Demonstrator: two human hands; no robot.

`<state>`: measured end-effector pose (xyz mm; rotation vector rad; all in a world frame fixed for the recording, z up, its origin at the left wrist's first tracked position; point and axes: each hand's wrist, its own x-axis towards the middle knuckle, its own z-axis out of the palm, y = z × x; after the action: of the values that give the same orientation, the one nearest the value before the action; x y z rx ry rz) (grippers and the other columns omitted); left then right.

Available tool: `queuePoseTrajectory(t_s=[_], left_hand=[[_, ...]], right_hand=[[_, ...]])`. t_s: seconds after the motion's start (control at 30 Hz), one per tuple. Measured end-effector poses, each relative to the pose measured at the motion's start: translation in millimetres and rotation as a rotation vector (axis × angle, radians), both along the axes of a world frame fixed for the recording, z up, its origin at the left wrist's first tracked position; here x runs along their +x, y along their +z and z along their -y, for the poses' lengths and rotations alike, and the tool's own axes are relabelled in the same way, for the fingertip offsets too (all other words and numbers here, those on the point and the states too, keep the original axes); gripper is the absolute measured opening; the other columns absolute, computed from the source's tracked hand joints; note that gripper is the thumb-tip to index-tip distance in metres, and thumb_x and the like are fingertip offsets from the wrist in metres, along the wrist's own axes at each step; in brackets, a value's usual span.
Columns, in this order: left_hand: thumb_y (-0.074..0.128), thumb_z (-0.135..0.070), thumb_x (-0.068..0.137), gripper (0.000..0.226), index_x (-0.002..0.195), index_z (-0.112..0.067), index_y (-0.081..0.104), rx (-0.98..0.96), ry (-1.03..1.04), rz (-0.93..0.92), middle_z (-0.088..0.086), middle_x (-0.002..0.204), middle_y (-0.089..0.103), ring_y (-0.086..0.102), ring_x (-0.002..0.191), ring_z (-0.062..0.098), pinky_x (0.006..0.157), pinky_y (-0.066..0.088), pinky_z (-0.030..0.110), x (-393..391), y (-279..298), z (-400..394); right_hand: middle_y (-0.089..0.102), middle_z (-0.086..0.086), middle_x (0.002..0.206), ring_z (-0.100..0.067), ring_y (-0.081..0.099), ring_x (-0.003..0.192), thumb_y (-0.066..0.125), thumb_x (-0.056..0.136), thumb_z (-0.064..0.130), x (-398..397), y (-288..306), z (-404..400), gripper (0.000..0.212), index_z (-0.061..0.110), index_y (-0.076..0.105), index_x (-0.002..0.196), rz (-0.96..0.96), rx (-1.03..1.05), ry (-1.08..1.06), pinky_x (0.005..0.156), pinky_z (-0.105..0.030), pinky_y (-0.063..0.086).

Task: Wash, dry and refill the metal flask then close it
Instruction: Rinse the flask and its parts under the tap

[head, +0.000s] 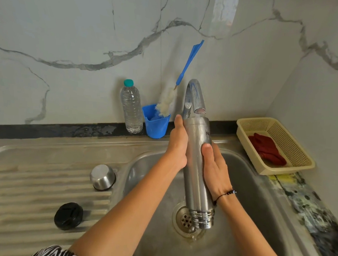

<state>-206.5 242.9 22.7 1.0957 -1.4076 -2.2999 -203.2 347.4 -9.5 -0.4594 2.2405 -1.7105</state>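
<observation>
The metal flask [196, 168] is upside down over the sink basin [258, 191], its threaded mouth just above the drain [185, 219]. A thin trickle of water falls from the mouth. My left hand [178, 144] lies against the flask's left side near its base, fingers fairly straight. My right hand [214, 167] wraps its right side, thumb on the front. The flask's base sits just under the tap spout [195, 96]. The steel cup lid [102, 176] and the black stopper [68, 216] lie on the ribbed drainboard [33, 189] to the left.
A clear water bottle [131, 108] with a teal cap and a blue cup [156, 125] holding a bottle brush [178, 83] stand against the marble wall. A cream basket [275, 145] holding a red cloth [267, 148] sits on the counter at right.
</observation>
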Motion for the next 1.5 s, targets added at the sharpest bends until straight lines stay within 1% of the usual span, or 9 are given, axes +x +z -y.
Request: queuePoseTrajectory(t_s=[0.23, 0.37, 0.47, 0.57, 0.67, 0.8, 1.0, 1.33, 1.5], left_hand=[[0.04, -0.036, 0.098, 0.039, 0.072, -0.014, 0.058, 0.082, -0.017, 0.046, 0.007, 0.069, 0.062, 0.058, 0.069, 0.021, 0.064, 0.049, 0.031, 5.5, 1.6, 13.9], [0.041, -0.054, 0.096, 0.043, 0.093, -0.017, 0.061, 0.086, -0.006, 0.009, 0.007, 0.085, 0.066, 0.062, 0.079, 0.02, 0.067, 0.05, 0.033, 7.5, 1.5, 6.1], [0.05, -0.06, 0.088, 0.055, 0.124, -0.019, 0.052, -0.05, -0.083, -0.004, 0.007, 0.107, 0.064, 0.062, 0.094, 0.02, 0.071, 0.049, 0.033, 4.0, -2.7, -6.7], [0.057, -0.049, 0.088, 0.051, 0.125, -0.014, 0.048, -0.058, -0.024, -0.064, 0.008, 0.108, 0.063, 0.063, 0.093, 0.019, 0.072, 0.053, 0.031, 3.0, -6.4, -12.1], [0.06, -0.046, 0.087, 0.047, 0.119, -0.014, 0.049, -0.079, 0.085, -0.131, 0.006, 0.101, 0.063, 0.064, 0.085, 0.017, 0.065, 0.054, 0.028, 1.1, -11.0, -17.4], [0.048, -0.06, 0.078, 0.048, 0.094, -0.015, 0.054, -0.104, 0.175, -0.122, 0.007, 0.09, 0.061, 0.064, 0.093, 0.029, 0.085, 0.054, 0.044, -5.9, -5.7, -9.0], [0.039, -0.04, 0.098, 0.036, 0.077, -0.016, 0.056, 0.035, 0.091, 0.004, 0.005, 0.073, 0.061, 0.058, 0.072, 0.019, 0.07, 0.049, 0.032, -6.4, -6.0, 14.5], [0.03, -0.055, 0.098, 0.049, 0.104, -0.017, 0.06, -0.039, -0.016, -0.076, 0.004, 0.083, 0.066, 0.063, 0.073, 0.015, 0.065, 0.051, 0.028, -3.9, 1.7, -5.4], [0.037, -0.047, 0.099, 0.039, 0.081, -0.019, 0.058, 0.03, -0.007, -0.027, 0.004, 0.076, 0.062, 0.059, 0.073, 0.018, 0.064, 0.047, 0.03, -5.6, 2.4, 5.2]], right_hand=[[0.06, 0.005, 0.082, 0.001, 0.057, 0.069, 0.03, 0.1, 0.037, 3.2, 1.7, -3.5, 0.026, 0.027, 0.054, 0.092, 0.003, -0.046, 0.048, 0.057, -0.011, 0.042], [0.063, -0.006, 0.093, -0.016, 0.06, 0.084, 0.026, 0.098, 0.047, -7.3, 5.7, -4.9, 0.039, 0.022, 0.055, 0.099, 0.106, 0.017, 0.071, 0.069, -0.027, 0.045], [0.057, -0.005, 0.117, -0.02, 0.057, 0.098, 0.022, 0.098, 0.049, -14.2, 2.5, -1.7, 0.044, 0.027, 0.043, 0.129, 0.121, 0.101, 0.036, 0.08, -0.033, 0.045], [0.054, -0.006, 0.117, -0.021, 0.057, 0.095, 0.024, 0.097, 0.049, -5.5, -0.7, 4.2, 0.052, 0.031, 0.018, 0.145, 0.096, 0.112, -0.008, 0.079, -0.033, 0.045], [0.062, -0.005, 0.107, -0.018, 0.057, 0.084, 0.03, 0.096, 0.049, 6.2, -3.2, 9.7, 0.055, 0.028, 0.021, 0.145, -0.045, 0.17, -0.11, 0.07, -0.031, 0.044], [0.063, 0.009, 0.078, -0.012, 0.061, 0.072, 0.036, 0.097, 0.044, 9.0, -6.7, 11.4, 0.046, 0.026, 0.037, 0.139, -0.071, 0.04, -0.122, 0.065, -0.029, 0.05], [0.06, 0.007, 0.079, -0.005, 0.058, 0.07, 0.032, 0.099, 0.036, 3.1, -2.5, 8.8, 0.027, 0.023, 0.055, 0.107, -0.054, -0.027, -0.061, 0.06, -0.02, 0.044], [0.06, 0.0, 0.078, -0.012, 0.054, 0.071, 0.03, 0.099, 0.039, -10.1, 1.3, 2.5, 0.035, 0.018, 0.056, 0.087, -0.005, -0.048, -0.069, 0.061, -0.025, 0.04], [0.063, -0.01, 0.079, -0.018, 0.058, 0.07, 0.028, 0.098, 0.045, -11.5, -0.3, -5.8, 0.048, 0.009, 0.059, 0.092, 0.059, -0.08, -0.005, 0.064, -0.029, 0.046]])
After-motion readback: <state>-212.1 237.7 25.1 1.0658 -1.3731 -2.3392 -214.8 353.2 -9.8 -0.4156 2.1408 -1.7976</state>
